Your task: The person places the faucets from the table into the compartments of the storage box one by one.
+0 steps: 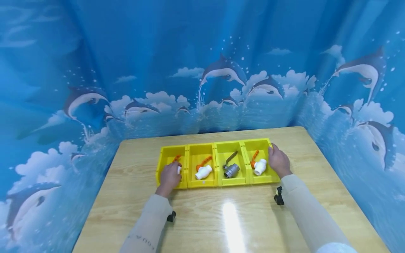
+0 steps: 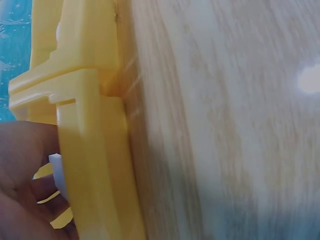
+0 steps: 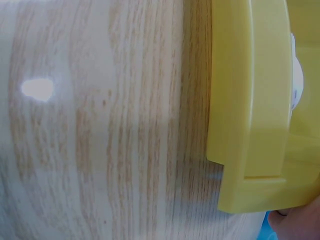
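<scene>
In the head view my left hand (image 1: pixel 171 176) reaches into the leftmost yellow bin (image 1: pixel 159 168), its fingers around a white plastic ball valve (image 1: pixel 179 170) with an orange lever (image 1: pixel 177 158). The left wrist view shows the fingers (image 2: pixel 44 189) bent about the white body, partly hidden by the bin wall. At the other end, my right hand (image 1: pixel 279 161) grips the outer side wall of the rightmost yellow bin (image 1: pixel 269 178). A white ball valve (image 1: pixel 260 167) with an orange lever lies in that bin. Only part of the right hand appears in the right wrist view.
Between them, one yellow bin (image 1: pixel 192 150) holds another white, orange-levered valve (image 1: pixel 204 172); the next to it (image 1: pixel 223 147) holds a grey valve (image 1: pixel 232 170) with a dark lever. All stand joined in a row on a wooden table (image 1: pixel 202 214), before a blue dolphin curtain (image 1: pixel 152 70).
</scene>
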`<state>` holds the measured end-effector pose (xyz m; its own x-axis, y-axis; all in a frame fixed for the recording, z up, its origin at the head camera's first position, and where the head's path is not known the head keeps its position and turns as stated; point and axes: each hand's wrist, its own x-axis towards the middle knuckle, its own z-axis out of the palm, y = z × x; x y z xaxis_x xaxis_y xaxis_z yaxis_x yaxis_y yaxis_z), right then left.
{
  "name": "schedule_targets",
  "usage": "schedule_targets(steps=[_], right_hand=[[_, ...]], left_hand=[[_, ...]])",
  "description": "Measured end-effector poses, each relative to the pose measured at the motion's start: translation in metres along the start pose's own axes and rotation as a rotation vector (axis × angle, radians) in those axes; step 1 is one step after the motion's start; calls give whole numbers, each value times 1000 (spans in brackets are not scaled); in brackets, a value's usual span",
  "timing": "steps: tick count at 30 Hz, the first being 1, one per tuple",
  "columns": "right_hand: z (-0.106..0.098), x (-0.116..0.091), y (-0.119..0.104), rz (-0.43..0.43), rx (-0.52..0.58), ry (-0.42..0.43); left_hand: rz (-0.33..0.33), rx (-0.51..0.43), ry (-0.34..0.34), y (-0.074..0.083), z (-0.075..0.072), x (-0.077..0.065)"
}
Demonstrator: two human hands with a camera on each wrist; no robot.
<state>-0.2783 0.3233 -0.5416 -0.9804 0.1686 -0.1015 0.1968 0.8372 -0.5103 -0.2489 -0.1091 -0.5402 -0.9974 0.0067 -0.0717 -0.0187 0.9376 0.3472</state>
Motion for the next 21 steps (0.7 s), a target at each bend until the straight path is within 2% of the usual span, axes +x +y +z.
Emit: schedule_targets(steps=[3, 9, 16, 21], right_hand=[[-1, -2, 1, 1, -15, 6], [0, -1, -1, 6, -18, -3], [0, -2, -1, 11, -18, -18], [0, 0, -1, 1, -24, -6]], left_hand=[[21, 7, 12, -1, 5, -2], [-3, -8, 34, -1, 10, -4], [15, -22, 82, -6, 19, -4], [23, -55, 87, -8, 19, -4]])
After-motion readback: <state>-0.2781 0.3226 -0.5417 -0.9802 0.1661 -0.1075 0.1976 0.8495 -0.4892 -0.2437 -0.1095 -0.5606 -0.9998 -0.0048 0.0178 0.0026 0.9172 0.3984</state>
